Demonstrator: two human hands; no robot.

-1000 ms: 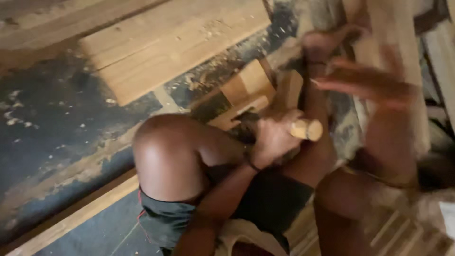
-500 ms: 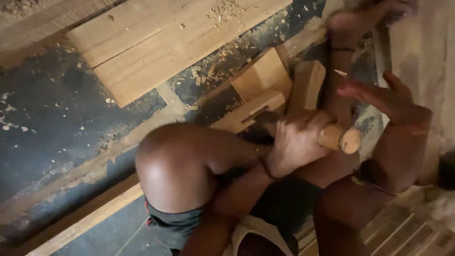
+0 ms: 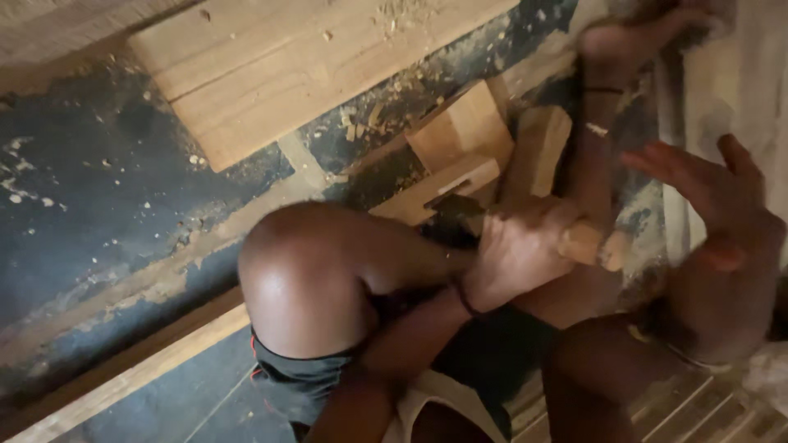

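My left hand (image 3: 513, 256) is closed around a round, pale wooden handle (image 3: 589, 244) whose blunt end sticks out to the right of the fist. A dark band circles that wrist. My right hand (image 3: 716, 220) hovers just right of the handle's end, fingers spread and holding nothing. Right behind my left hand lie a notched wooden block (image 3: 456, 157) and a second, upright block (image 3: 538, 152). Whatever is on the handle's far end stays hidden behind my fist and leg.
My bent knee (image 3: 316, 271) fills the middle, and my foot (image 3: 620, 41) rests at the top right. Wide planks (image 3: 304, 66) lie at the top on a dark floor strewn with chips. A long wooden strip (image 3: 123, 373) runs along the lower left. Slats lie at the lower right.
My left hand with the handle has slid right and a little down in the view. My right hand has stayed spread while shifting right and lower. The planks have drifted towards the top.
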